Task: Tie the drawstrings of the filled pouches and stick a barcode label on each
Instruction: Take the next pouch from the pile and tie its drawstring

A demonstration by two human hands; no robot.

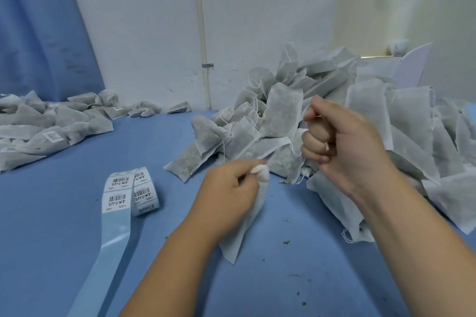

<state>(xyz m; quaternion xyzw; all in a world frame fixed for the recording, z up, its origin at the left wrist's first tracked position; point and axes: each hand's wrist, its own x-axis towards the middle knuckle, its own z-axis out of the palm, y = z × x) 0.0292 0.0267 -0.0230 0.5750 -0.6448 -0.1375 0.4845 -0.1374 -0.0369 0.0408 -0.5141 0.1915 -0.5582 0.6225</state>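
Left hand (226,188) pinches the pouch (244,229), right hand (345,144) grips its drawstring (327,147), over open table (296,278)

A white pouch (244,224) hangs slanted under the left hand (229,188), neck bunched at its fingertips, a drawstring end (327,147) showing in the right hand (342,139), which makes a fist. The barcode label roll (140,193) lies left of both hands.

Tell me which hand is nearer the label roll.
Left. The left hand, pinching a pouch by its neck, sits just right of the label roll. The right hand, fisted on the drawstring, is farther right, raised by the pile.
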